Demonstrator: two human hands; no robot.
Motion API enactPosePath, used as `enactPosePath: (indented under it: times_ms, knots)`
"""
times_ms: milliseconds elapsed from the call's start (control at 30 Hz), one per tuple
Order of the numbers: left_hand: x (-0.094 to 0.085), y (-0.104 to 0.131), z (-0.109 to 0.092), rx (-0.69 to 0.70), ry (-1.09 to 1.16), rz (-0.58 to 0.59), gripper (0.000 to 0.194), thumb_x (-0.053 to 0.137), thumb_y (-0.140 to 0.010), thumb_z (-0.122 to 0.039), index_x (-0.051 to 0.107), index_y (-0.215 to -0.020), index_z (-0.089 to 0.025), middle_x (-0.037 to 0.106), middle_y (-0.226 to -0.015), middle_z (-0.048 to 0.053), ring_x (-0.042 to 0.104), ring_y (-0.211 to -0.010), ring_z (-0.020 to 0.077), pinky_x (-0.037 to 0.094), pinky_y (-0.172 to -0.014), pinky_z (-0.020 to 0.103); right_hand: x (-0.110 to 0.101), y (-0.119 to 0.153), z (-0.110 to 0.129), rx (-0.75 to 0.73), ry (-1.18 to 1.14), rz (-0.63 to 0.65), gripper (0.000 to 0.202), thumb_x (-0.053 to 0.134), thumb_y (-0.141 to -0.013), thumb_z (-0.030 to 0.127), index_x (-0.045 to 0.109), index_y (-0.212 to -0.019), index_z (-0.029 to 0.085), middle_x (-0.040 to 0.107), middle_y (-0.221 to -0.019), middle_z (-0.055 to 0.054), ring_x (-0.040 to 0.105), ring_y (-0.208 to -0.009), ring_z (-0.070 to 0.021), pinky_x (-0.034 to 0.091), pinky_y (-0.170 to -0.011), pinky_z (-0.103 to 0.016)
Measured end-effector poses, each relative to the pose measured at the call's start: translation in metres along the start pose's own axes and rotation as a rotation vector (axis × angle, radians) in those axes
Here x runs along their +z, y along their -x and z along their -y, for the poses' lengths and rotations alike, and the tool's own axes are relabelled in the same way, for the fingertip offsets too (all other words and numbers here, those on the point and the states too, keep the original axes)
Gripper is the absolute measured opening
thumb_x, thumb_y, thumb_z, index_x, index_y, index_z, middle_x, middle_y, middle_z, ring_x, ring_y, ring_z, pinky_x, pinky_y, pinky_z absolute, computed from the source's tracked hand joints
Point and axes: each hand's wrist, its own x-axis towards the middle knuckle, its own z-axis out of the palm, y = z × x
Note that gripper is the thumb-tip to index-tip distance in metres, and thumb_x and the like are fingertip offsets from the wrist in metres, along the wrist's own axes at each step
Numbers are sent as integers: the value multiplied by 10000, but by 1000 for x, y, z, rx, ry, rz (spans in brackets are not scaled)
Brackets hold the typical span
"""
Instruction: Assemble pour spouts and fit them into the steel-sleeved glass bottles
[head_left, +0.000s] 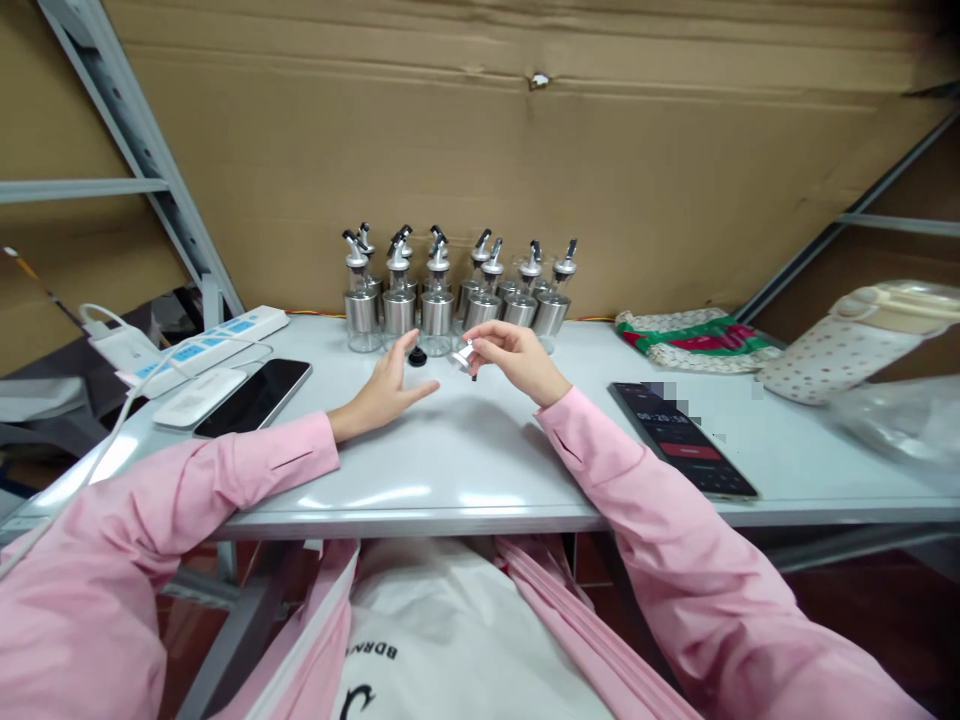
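Between the fingertips of my right hand is a small silver pourer top, held tilted above the table. My left hand holds nothing; its thumb and fingers are spread, close to a small black stopper on the tabletop. Behind both hands stand several glass bottles with steel sleeves, upright in two rows against the cardboard. Each bottle that I can make out carries a silver and black pourer. My right hand partly hides the bottles behind it.
On the left of the white table lie a power strip, a white charger and a dark phone. To the right are another phone, a patterned cloth, a dotted tumbler and a plastic bag.
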Motion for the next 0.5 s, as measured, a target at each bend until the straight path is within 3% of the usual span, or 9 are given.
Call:
enactPosePath:
  times_ms: [67,133,267,367,500]
  knots:
    - [2,-3,8,-87,42,55,707,520,-810,-378,110,-1359,-201,258,-1415,168,274,-1314,258,242,-1050,436,-1,-1,1,-1,-19,-25,267,643,-689,373,581,-819,148,628,-616,10,599,-518,-108,501,-594,-281]
    - [4,-4,15,-102,74,74,673,498,-816,-326,120,-1359,-204,353,-1356,151,325,-1284,242,236,-1052,435,0,0,0,2,-30,-27,293,651,-676,395,585,-819,148,626,-616,6,598,-519,-112,504,-586,-286]
    - [7,-6,22,-106,53,37,622,512,-790,-274,216,-1326,-170,491,-1131,99,466,-1102,207,313,-999,413,3,0,-1,5,-33,-26,321,655,-669,420,586,-823,146,625,-618,4,597,-521,-113,509,-587,-292]
    - [6,-6,20,-125,-15,73,536,509,-788,-261,326,-1282,-160,511,-989,67,504,-963,199,382,-920,412,3,0,0,10,-32,-34,325,660,-667,418,590,-826,144,620,-613,6,597,-526,-113,517,-596,-296]
    - [3,-5,14,-61,-104,107,301,526,-773,-228,526,-1074,-212,487,-961,47,499,-957,207,393,-908,430,2,1,1,12,-26,-37,323,662,-663,418,593,-823,146,615,-603,11,595,-523,-110,525,-598,-300]
